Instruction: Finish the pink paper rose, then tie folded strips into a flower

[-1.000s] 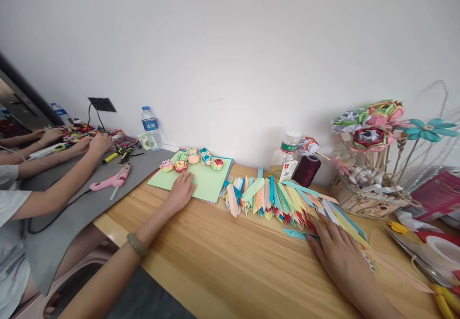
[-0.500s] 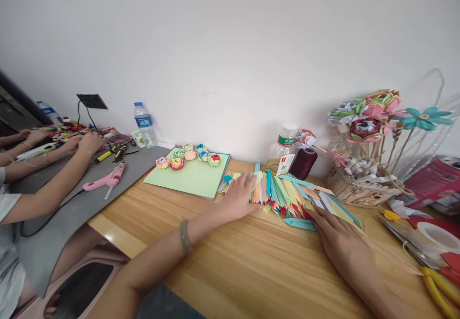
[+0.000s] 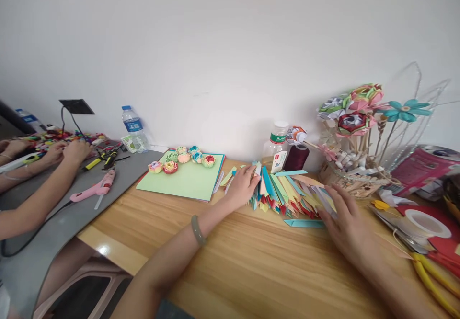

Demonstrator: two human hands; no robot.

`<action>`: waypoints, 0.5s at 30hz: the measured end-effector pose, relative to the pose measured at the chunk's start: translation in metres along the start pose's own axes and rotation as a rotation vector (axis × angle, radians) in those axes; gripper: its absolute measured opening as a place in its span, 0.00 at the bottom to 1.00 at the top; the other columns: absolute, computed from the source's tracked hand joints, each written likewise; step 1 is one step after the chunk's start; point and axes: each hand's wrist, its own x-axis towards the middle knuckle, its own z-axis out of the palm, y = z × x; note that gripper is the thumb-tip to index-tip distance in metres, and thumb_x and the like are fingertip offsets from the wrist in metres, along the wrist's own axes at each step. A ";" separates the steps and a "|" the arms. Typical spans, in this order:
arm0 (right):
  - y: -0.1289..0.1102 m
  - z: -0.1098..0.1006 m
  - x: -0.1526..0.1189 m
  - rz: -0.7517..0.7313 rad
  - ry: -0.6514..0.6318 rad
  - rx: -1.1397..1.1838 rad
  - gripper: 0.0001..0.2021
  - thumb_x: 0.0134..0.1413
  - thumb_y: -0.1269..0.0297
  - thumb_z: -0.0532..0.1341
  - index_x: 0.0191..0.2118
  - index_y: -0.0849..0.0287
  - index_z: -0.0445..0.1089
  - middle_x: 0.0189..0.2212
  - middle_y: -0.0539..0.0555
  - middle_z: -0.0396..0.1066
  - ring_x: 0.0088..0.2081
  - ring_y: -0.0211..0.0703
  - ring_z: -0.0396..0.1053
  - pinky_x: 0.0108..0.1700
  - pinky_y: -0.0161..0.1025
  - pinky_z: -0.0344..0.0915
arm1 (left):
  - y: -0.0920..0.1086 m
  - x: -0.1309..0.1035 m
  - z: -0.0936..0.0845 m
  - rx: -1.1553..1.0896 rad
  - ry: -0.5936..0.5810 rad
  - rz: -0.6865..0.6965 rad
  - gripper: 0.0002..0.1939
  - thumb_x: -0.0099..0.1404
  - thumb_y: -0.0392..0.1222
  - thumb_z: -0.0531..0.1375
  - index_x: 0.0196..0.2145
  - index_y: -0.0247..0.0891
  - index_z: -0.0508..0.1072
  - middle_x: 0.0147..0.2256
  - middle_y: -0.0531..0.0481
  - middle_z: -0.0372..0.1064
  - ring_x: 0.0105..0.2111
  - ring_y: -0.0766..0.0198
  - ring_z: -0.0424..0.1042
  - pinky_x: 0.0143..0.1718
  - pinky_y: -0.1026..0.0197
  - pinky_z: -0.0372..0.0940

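Observation:
A heap of folded paper strips (image 3: 283, 192) in many colours is spread on the wooden table. My left hand (image 3: 242, 185) lies over the heap's left part, its fingers bent round some strips; the thumb is mostly hidden. At the right end, my right hand (image 3: 347, 221) has pale grey and white strips (image 3: 325, 201) between thumb and fingers. A loose blue strip (image 3: 304, 223) lies in front of the heap. Left of it, several small paper flowers (image 3: 184, 158) sit on a light green sheet (image 3: 187, 182).
Behind the heap stand a bottle (image 3: 275, 144) and a dark thread spool (image 3: 296, 158). A basket (image 3: 352, 180) of paper flowers, a tape roll (image 3: 427, 223) and yellow-handled pliers (image 3: 431, 280) are at right. On the left grey mat lies a pink glue gun (image 3: 94, 188), near another person's hands (image 3: 77, 151).
My right hand has lifted its fingers and moved slightly right, with pale strips now between thumb and fingers. My left hand's fingers have bent more over the heap. The view has shifted slightly.

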 end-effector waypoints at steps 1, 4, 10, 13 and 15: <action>-0.001 0.000 0.000 0.009 -0.004 -0.065 0.27 0.56 0.51 0.46 0.56 0.63 0.54 0.57 0.64 0.52 0.52 0.58 0.59 0.47 0.50 0.61 | 0.001 0.000 -0.001 -0.004 -0.008 -0.004 0.22 0.65 0.46 0.40 0.53 0.38 0.59 0.52 0.43 0.59 0.52 0.60 0.57 0.53 0.55 0.53; 0.000 0.004 -0.002 0.016 -0.050 -0.238 0.34 0.52 0.42 0.45 0.55 0.67 0.55 0.56 0.70 0.52 0.51 0.64 0.58 0.48 0.56 0.58 | 0.002 -0.004 -0.004 0.056 -0.002 -0.062 0.25 0.63 0.55 0.40 0.52 0.45 0.61 0.53 0.46 0.57 0.55 0.55 0.52 0.54 0.48 0.48; 0.004 0.017 -0.010 -0.081 -0.177 -0.280 0.34 0.53 0.42 0.41 0.57 0.62 0.52 0.54 0.65 0.57 0.52 0.59 0.58 0.45 0.53 0.60 | 0.003 -0.010 0.001 0.098 -0.203 -0.124 0.47 0.48 0.66 0.54 0.60 0.42 0.44 0.60 0.35 0.38 0.59 0.41 0.38 0.52 0.36 0.43; -0.002 0.017 -0.008 -0.137 -0.200 -0.284 0.38 0.50 0.39 0.44 0.59 0.63 0.48 0.56 0.65 0.55 0.51 0.61 0.57 0.43 0.54 0.61 | 0.006 -0.009 0.006 0.072 -0.270 -0.081 0.53 0.44 0.66 0.57 0.60 0.39 0.40 0.60 0.32 0.34 0.59 0.40 0.37 0.52 0.38 0.43; -0.005 0.017 -0.003 -0.118 -0.212 -0.270 0.39 0.48 0.39 0.46 0.60 0.63 0.46 0.56 0.66 0.54 0.50 0.62 0.59 0.41 0.53 0.63 | 0.008 -0.008 0.007 0.077 -0.265 -0.060 0.55 0.42 0.63 0.60 0.60 0.37 0.40 0.60 0.31 0.35 0.59 0.40 0.38 0.53 0.40 0.44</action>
